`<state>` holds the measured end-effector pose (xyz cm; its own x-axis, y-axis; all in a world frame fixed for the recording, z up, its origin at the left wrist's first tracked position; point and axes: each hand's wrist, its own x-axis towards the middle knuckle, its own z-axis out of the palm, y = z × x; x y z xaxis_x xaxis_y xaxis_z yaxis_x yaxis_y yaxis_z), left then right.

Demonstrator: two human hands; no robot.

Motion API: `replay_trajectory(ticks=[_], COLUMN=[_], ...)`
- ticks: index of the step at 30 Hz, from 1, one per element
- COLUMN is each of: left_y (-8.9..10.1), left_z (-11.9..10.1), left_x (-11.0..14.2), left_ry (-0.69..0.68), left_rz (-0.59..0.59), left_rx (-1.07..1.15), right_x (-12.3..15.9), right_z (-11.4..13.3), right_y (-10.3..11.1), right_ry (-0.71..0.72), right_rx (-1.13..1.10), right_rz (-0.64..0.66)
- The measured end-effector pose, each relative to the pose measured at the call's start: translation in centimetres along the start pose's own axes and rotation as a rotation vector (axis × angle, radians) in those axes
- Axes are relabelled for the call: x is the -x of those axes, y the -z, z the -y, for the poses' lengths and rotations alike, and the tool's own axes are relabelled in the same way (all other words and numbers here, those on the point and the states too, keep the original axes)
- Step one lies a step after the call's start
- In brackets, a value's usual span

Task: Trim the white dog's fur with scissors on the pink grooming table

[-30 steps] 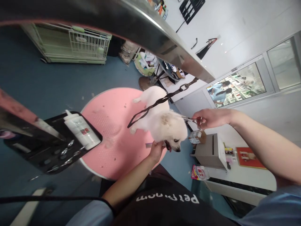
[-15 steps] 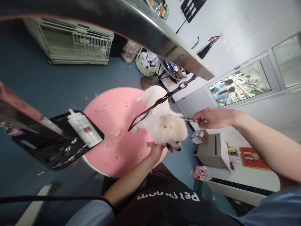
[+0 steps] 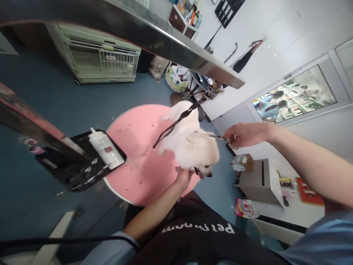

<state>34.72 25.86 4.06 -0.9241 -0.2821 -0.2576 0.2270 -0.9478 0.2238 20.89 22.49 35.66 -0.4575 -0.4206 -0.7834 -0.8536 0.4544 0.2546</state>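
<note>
A fluffy white dog (image 3: 180,152) stands on a round pink grooming table (image 3: 140,147), mouth open and tongue out. My left hand (image 3: 184,177) is closed under its chin, fingers partly hidden by fur. Beside that hand juts the end of a small, flat greyish-purple item (image 3: 177,169), possibly a comb; its grip is hidden. My right hand (image 3: 244,134) holds a pair of grooming scissors (image 3: 219,137) by the finger rings, with the blades lying along the fur on the top of the dog's head. A black grooming loop (image 3: 176,123) hangs in front of the dog's body.
A metal arm (image 3: 176,44) crosses overhead. Left of the table, a black tool tray (image 3: 68,173) carries a white squeeze bottle (image 3: 107,151) and several scissors. A pale green cage (image 3: 102,59) stands behind. At right are a grey cabinet (image 3: 252,180) and a cardboard box (image 3: 245,162).
The view has turned slightly, so the background sits farther right. The scissors remain at the top of the dog's head, and my left hand stays under its chin.
</note>
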Motion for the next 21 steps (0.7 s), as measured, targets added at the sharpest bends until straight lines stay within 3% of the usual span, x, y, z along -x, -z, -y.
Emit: replay_trajectory(ticks=[5, 11, 14, 18, 21], left_y=[-0.1, 0.4, 1.0, 1.1, 0.4], left_z=[-0.3, -0.5, -1.0, -2.5, -4.0], left_x=[0.4, 0.8, 1.0, 1.5, 1.9], left_ry=[-0.046, -0.050, -0.017, 0.020, -0.016], left_rz=[-0.061, -0.183, -0.212, -0.385, -0.399], left_rx=[-0.055, -0.053, -0.026, 0.016, 0.071], right_x=[-2.4, -5.5, -6.9, -8.5, -9.3], right_z=[-1.2, -2.9, -3.8, -5.1, -5.9], right_y=[0.7, 0.3, -0.4, -2.1, -3.7], right_ry=[0.034, 0.181, 0.231, 0.391, 0.492], right_rx=[-0.039, -0.130, -0.164, -0.265, -0.357], right_rz=[0.067, 0.065, 0.080, 0.103, 0.099])
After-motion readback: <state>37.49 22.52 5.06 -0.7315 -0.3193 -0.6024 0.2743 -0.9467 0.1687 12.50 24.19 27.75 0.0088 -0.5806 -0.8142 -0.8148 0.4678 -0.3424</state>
